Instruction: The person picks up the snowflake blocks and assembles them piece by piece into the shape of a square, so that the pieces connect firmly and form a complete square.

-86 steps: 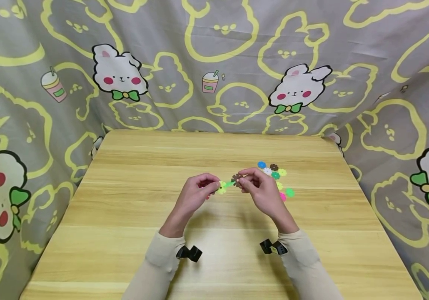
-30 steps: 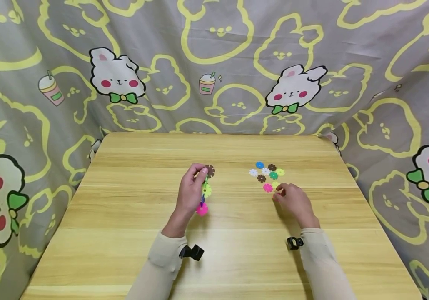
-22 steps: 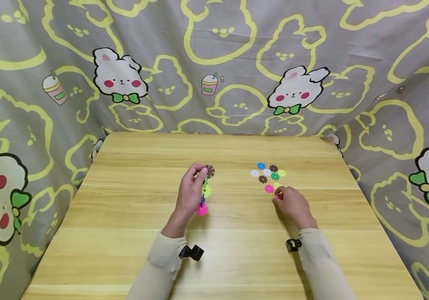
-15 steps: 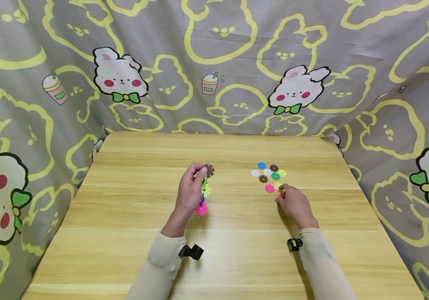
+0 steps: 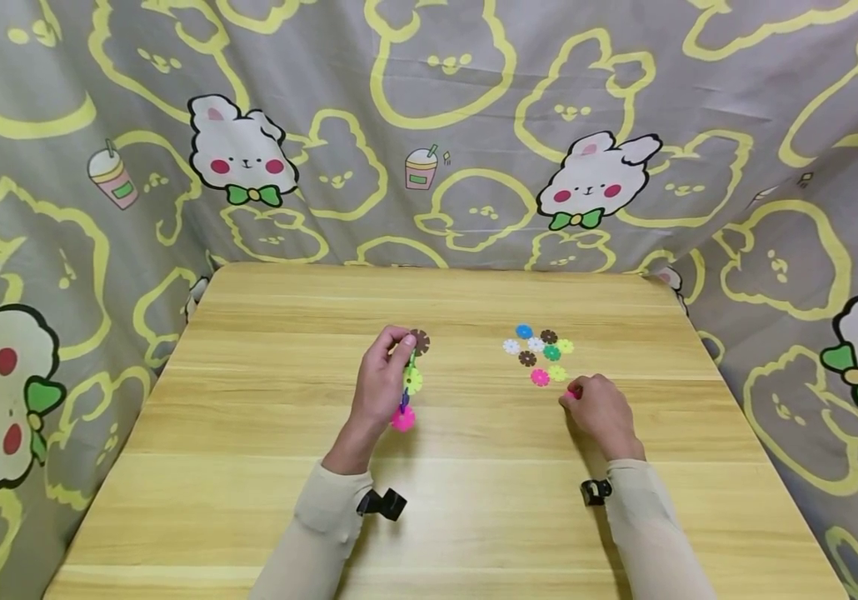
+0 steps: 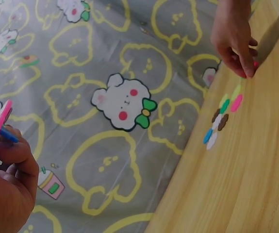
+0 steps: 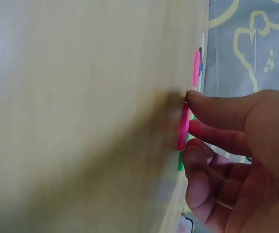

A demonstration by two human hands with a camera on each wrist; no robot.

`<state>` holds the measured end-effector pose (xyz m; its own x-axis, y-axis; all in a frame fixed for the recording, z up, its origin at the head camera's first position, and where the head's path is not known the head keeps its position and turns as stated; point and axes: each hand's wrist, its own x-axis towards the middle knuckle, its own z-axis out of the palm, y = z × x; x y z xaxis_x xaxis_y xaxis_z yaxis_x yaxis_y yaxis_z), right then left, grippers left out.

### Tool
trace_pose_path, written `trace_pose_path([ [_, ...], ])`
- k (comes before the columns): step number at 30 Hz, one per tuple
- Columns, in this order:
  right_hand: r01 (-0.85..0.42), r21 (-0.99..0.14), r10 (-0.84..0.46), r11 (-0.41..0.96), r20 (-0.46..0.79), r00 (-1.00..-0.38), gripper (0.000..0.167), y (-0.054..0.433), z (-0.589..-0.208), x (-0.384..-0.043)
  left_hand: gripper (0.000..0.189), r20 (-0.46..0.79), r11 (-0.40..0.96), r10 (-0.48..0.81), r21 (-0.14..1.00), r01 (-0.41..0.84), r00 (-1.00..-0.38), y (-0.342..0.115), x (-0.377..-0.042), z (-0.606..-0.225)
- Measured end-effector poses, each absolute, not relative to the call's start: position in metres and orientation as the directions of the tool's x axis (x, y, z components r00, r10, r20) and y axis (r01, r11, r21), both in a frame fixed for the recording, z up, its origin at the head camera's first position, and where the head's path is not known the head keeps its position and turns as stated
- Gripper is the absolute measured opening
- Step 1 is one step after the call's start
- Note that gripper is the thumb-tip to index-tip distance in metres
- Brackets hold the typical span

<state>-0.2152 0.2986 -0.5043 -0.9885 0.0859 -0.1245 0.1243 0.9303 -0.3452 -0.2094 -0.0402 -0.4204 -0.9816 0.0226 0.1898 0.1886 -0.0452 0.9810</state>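
Observation:
In the head view my left hand (image 5: 380,379) pinches the upper end of a chain of interlocking flower discs. A brown disc (image 5: 420,342) tops it, a yellow-green disc (image 5: 414,381) sits midway and a pink disc (image 5: 403,418) hangs lowest. A blue disc (image 6: 6,133) crosses the pink one in the left wrist view. My right hand (image 5: 603,412) is low over the table, thumb and fingers at the edges of a loose pink disc (image 7: 183,127). A green disc (image 7: 180,161) shows just beyond it, hidden under the hand in the head view.
Loose discs lie in a cluster left of the right hand, among them a blue disc (image 5: 523,332), another pink disc (image 5: 540,377) and a white disc (image 5: 511,346). The wooden table (image 5: 286,333) is bordered by a patterned curtain (image 5: 354,75).
From both hands together on the chain, the right hand has moved to the loose discs, then shifted slightly right with the pink disc. The chain now hangs from the left hand.

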Motion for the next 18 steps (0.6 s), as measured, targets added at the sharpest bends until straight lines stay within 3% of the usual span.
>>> trace_pose_path([
  [12, 0.128, -0.397, 0.089, 0.909, -0.116, -0.989, 0.028, 0.3019, -0.5066, -0.2155, 0.021, 0.178, -0.037, 0.017, 0.983, 0.178, -0.984, -0.0401, -0.2098, -0.4219],
  [18, 0.105, -0.430, 0.064, 0.897, -0.108, -0.992, 0.020, 0.2990, -0.5023, -0.2170, 0.021, 0.173, -0.008, 0.012, 0.985, 0.173, -0.985, -0.0409, -0.2095, -0.4225],
])
